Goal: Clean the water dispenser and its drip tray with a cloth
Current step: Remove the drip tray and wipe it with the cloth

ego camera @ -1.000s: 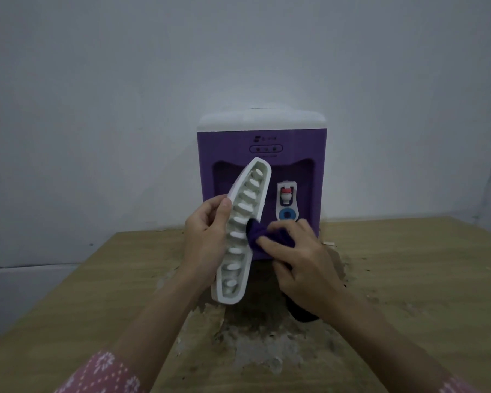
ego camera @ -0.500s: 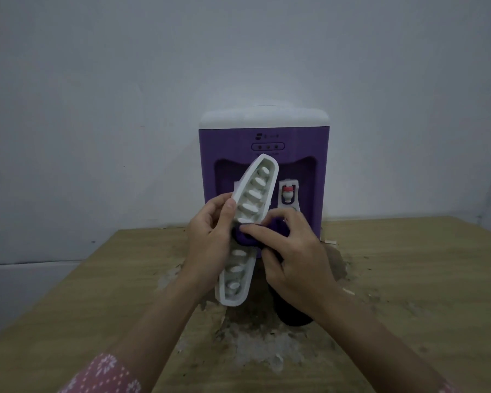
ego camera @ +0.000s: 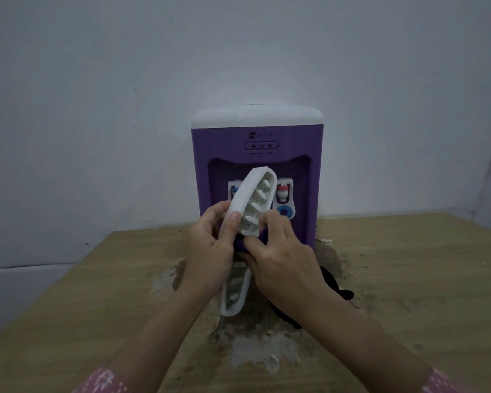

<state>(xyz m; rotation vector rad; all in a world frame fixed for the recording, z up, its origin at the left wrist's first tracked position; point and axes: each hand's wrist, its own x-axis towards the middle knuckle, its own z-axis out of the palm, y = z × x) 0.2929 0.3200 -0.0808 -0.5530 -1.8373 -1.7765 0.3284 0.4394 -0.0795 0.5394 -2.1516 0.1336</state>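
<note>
Both hands raised: left hand (ego camera: 210,248) fingers grip drip tray (ego camera: 250,214); right hand (ego camera: 281,262) fingers pinch cloth (ego camera: 243,245).

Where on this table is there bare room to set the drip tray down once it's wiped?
The table is bare on the left, from its left edge to the left hand, and on the right beside the water dispenser. The middle is crowded: both hands, the drip tray, the cloth and a patch of peeled, worn surface.
</note>
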